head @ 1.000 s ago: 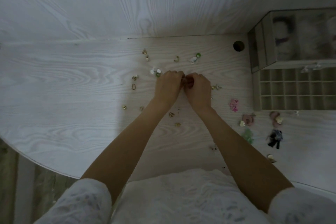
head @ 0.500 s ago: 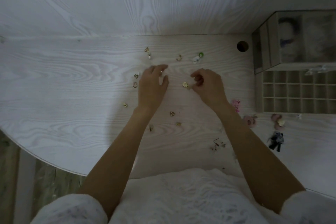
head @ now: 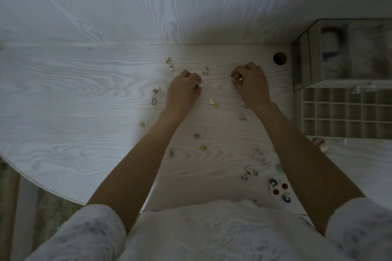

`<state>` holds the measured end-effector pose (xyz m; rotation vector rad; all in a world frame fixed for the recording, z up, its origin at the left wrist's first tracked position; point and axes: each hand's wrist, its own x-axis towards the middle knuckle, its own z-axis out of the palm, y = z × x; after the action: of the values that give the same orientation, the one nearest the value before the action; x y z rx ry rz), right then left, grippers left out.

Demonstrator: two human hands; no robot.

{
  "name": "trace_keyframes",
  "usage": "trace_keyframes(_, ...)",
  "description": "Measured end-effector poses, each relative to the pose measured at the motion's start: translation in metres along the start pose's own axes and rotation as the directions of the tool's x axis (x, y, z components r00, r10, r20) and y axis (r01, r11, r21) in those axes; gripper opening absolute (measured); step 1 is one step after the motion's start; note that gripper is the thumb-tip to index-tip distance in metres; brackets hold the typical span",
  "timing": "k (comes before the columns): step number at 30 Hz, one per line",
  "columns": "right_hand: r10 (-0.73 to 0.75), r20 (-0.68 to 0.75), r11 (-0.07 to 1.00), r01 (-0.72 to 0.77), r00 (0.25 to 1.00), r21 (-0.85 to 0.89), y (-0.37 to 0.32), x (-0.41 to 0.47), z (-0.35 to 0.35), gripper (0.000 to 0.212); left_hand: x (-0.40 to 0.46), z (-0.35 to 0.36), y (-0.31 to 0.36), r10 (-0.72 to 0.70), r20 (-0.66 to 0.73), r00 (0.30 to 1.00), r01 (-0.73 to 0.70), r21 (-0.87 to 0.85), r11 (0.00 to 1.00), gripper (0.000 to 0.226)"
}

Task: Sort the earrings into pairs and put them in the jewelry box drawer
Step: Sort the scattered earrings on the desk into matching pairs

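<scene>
Since half a second ago, your hands moved apart and up the bench (head: 84, 91). Your left hand (head: 182, 91) pinches one small earring (head: 196, 85), your right hand (head: 251, 83) another (head: 240, 78). You are pairing; next, bring both to the open drawer (head: 347, 112) at right.

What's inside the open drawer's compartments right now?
The drawer compartments that show look empty, no earrings visible. The right arm hides its near-left corner, and the frame cuts off the far right.

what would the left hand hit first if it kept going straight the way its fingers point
Probably the small curved gold earring lying just beyond the left hand, up and slightly right of its fingertips; past that only bare table to the wall. The exact line is uncertain.
</scene>
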<state>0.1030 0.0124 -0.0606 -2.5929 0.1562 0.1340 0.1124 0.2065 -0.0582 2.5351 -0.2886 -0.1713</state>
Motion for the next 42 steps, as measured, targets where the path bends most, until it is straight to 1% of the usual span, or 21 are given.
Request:
trace_keyframes(2,0.061,-0.03,0.998,-0.06,0.998,0.035,0.009,-0.007,-0.004,0.011,0.004,0.006,0.009,0.048,0.032,0.998,-0.048,0.01,0.999,0.013)
trace_keyframes(5,0.171,-0.058,0.983,-0.166,0.984,0.076,0.015,-0.016,-0.01,0.016,0.012,0.018,0.027,0.062,0.083,0.995,-0.06,-0.019,0.998,0.017)
trace_keyframes(8,0.242,-0.091,0.966,-0.231,0.966,0.115,0.016,-0.02,-0.009,0.023,0.021,0.03,0.05,0.033,0.117,0.993,-0.026,-0.062,0.998,0.026)
trace_keyframes(11,0.274,-0.076,0.945,-0.253,0.959,0.208,0.017,-0.021,-0.013,0.022,0.022,0.04,0.068,-0.014,0.137,0.99,0.03,-0.119,0.992,0.035)
trace_keyframes(13,0.267,-0.024,0.94,-0.255,0.963,0.227,0.017,-0.022,-0.015,0.025,0.021,0.044,0.072,-0.053,0.136,0.989,0.077,-0.177,0.981,0.038)
trace_keyframes(15,0.241,0.021,0.948,-0.24,0.97,0.208,0.016,-0.023,-0.017,0.034,0.018,0.047,0.074,-0.078,0.136,0.988,0.108,-0.229,0.967,0.037)
trace_keyframes(18,0.22,0.047,0.955,-0.225,0.974,0.194,0.013,-0.024,-0.016,0.049,0.013,0.05,0.078,-0.077,0.162,0.984,0.119,-0.269,0.956,0.041)
trace_keyframes(20,0.214,0.063,0.955,-0.222,0.975,0.195,0.011,-0.024,-0.016,0.054,0.01,0.05,0.08,-0.066,0.179,0.982,0.122,-0.323,0.938,0.046)
trace_keyframes(23,0.195,0.077,0.96,-0.206,0.978,0.188,0.009,-0.024,-0.014,0.054,0.006,0.049,0.078,-0.068,0.193,0.979,0.132,-0.341,0.931,0.052)
trace_keyframes(29,0.17,0.1,0.967,-0.186,0.98,0.175,0.007,-0.022,-0.013,0.05,0.003,0.043,0.071,-0.054,0.17,0.984,0.101,-0.28,0.955,0.046)
trace_keyframes(32,0.134,0.108,0.972,-0.152,0.985,0.18,0.005,-0.023,-0.01,0.05,0.003,0.04,0.07,-0.043,0.185,0.982,0.094,-0.279,0.956,0.044)
trace_keyframes(34,0.109,0.082,0.98,-0.121,0.991,0.16,0.004,-0.024,-0.011,0.048,0.0,0.035,0.067,-0.028,0.187,0.982,0.083,-0.294,0.952,0.044)
trace_keyframes(36,0.062,0.025,0.992,-0.064,0.998,0.11,0.002,-0.027,-0.013,0.042,-0.006,0.024,0.058,0.028,0.113,0.993,0.007,-0.3,0.954,0.039)
trace_keyframes(38,-0.033,-0.035,0.997,0.036,0.999,0.075,-0.004,-0.03,-0.015,0.033,-0.016,0.008,0.042,0.111,-0.064,0.992,-0.124,-0.243,0.962,0.032)
trace_keyframes(39,-0.087,-0.052,0.994,0.091,0.995,0.065,-0.009,-0.03,-0.015,0.03,-0.023,-0.001,0.032,0.147,-0.156,0.977,-0.176,-0.191,0.966,0.029)
trace_keyframes(40,-0.125,-0.058,0.99,0.128,0.99,0.058,-0.014,-0.031,-0.016,0.029,-0.03,-0.008,0.021,0.168,-0.223,0.96,-0.202,-0.137,0.97,0.027)
trace_keyframes(41,-0.155,-0.05,0.986,0.158,0.987,0.052,-0.02,-0.03,-0.015,0.028,-0.037,-0.016,0.008,0.157,-0.266,0.951,-0.187,-0.092,0.978,0.026)
trace_keyframes(42,-0.181,-0.036,0.982,0.183,0.983,0.043,-0.026,-0.03,-0.014,0.027,-0.044,-0.022,-0.005,0.112,-0.287,0.951,-0.136,-0.065,0.989,0.026)
